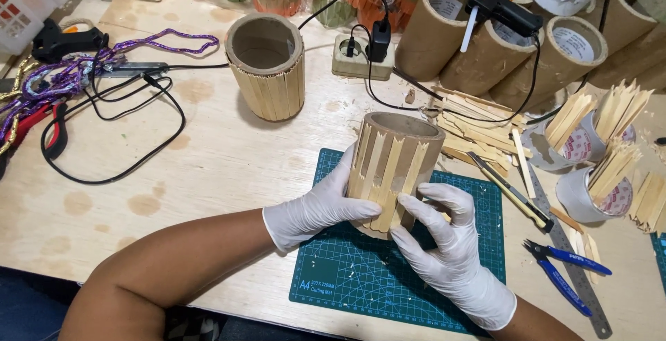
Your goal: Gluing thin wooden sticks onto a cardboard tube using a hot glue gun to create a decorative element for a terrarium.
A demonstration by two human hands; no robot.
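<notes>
A cardboard tube [409, 148] partly clad with wooden sticks stands on a green cutting mat [347, 271] in front of me. My left hand [319, 209], in a white glove, grips its left side, fingers across the sticks. My right hand [447, 244], also gloved, presses its fingers on a stick [387, 195] at the lower front of the tube. A finished tube [266, 67] fully covered in sticks stands farther back on the wooden table.
Loose sticks [472, 129], a craft knife [510, 192], blue pliers [565, 268] and a steel ruler [576, 271] lie to the right. Bare tubes [499, 56] with a black glue gun [496, 4] sit behind. A power strip [361, 56], cables and purple cord [62, 77] lie to the left.
</notes>
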